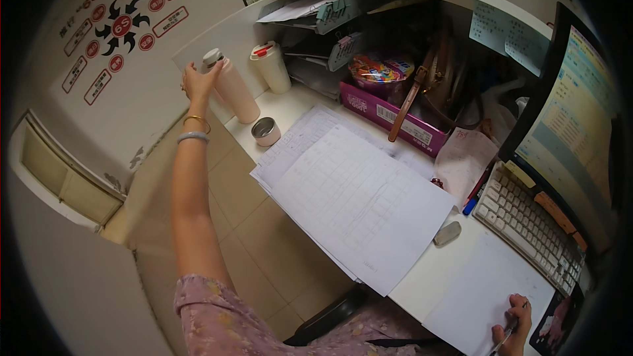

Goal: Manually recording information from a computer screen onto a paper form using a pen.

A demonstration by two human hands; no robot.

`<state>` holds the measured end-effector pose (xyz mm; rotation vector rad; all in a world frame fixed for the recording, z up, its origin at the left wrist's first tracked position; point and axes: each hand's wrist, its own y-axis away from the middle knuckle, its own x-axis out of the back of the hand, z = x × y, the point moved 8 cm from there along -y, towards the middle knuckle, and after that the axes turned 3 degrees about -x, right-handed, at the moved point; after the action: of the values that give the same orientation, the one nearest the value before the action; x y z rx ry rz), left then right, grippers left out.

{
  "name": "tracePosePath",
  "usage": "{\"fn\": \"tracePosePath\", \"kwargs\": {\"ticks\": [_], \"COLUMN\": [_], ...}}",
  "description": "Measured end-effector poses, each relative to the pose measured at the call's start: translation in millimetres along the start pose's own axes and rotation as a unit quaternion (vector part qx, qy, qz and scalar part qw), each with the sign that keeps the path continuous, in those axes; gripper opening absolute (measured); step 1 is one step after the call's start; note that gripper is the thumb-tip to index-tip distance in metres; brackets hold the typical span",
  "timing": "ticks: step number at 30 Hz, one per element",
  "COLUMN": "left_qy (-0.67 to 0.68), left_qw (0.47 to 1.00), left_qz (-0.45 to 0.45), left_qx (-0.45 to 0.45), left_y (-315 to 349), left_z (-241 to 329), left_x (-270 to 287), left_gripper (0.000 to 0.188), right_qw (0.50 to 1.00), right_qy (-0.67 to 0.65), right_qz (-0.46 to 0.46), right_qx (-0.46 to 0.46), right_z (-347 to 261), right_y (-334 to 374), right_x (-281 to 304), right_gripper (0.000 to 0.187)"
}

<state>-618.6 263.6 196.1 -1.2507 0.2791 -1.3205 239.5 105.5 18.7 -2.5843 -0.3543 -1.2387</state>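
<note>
Left-hand grip (198, 81) is wrapped around the upper part of a pale pink flask (232, 89), fingers curled against its side just under the silver neck; two bangles sit on that wrist. Right-hand grip (514, 329) is pinched on a pen (505, 339), its tip down on a blank white sheet (481, 290) at the near edge of the bench (283, 107), close to the near right corner.

By size, the monitor (567, 125) stands along the right edge of the bench, lit with rows of a table. A large spread of printed forms (359, 201) lies across the middle and overhangs the left edge. A white keyboard (527, 224) lies before the monitor. A purple carton (389, 115) sits toward the far edge under the shelf, with a brown bag strap (409, 99) leaning over it and a colourful bowl-shaped packet (379, 69) behind it.

The flask stands upright at the far left corner of the bench. A white tumbler (271, 66) with a red tab on its lid stands just beside it, farther back. The flask's small round cap (266, 131) lies open side up, near the flask's base, by the left edge. A grey eraser (447, 233) rests at the corner of the forms.
</note>
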Motion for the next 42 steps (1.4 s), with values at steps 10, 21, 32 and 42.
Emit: {"fn": "tracePosePath", "kwargs": {"ticks": [10, 21, 32, 42], "left_qy": [0.048, 0.291, 0.449, 0.452], "left_qw": [0.990, 0.956, 0.867, 0.859], "left_qz": [-0.047, -0.019, -0.141, -0.239], "left_qx": [0.121, 0.022, 0.161, 0.032], "left_y": [7.2, 15.0, -20.9, 54.4], "left_z": [9.3, -8.5, -21.3, -14.7], "left_x": [-31.1, -46.4, -45.9, -89.2], "left_gripper": [0.076, 0.092, 0.066, 0.064], "right_qw": [0.999, 1.000, 1.000, 0.995], "right_qy": [-0.049, -0.005, -0.006, -0.052], "right_qz": [0.002, 0.012, 0.023, 0.076], "right_qx": [-0.024, 0.002, -0.014, -0.027], "right_z": [11.2, 1.9, 7.5, 8.7], "right_y": [2.3, -2.3, 2.3, 3.7], "right_x": [-3.9, 0.0, -1.5, 0.3], "right_gripper": [0.040, 0.039, 0.041, 0.044]}}
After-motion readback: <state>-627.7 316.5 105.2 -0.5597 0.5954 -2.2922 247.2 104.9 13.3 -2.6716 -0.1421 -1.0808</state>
